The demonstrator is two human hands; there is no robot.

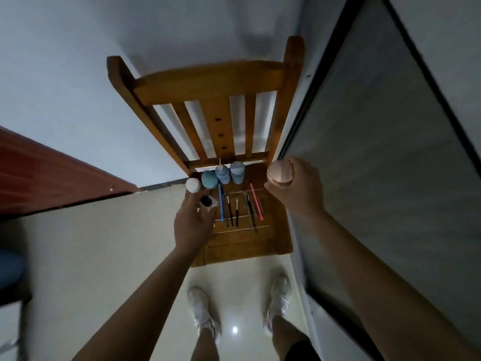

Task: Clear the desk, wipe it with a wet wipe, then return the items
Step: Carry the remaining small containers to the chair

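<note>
The right hand (pixel 299 190) grips a pink jar (pixel 280 173) above the chair seat's (pixel 242 246) right edge; the left hand (pixel 194 220) pinches a black-capped bottle (pixel 208 202) at its left edge. I judge the seat a staging area: blue bottles (pixel 229 173) along its back edge, pens (pixel 239 209) parallel mid-seat

dim, even light is filling the room. a wooden slat-back chair (pixel 208 79) is standing on a glossy pale tile floor (pixel 104 243), its back facing a plain white wall (pixel 65 61); contact with the wall is not showing. a reddish-brown wooden panel (pixel 39 178) is running along the left. a grey panel in a black frame (pixel 390 152) is standing just beside the chair on the right. one small bright light spot (pixel 235 329) is reflecting off the floor. a blurred blue object (pixel 10 267) is sitting at the left edge, unidentifiable.
</note>
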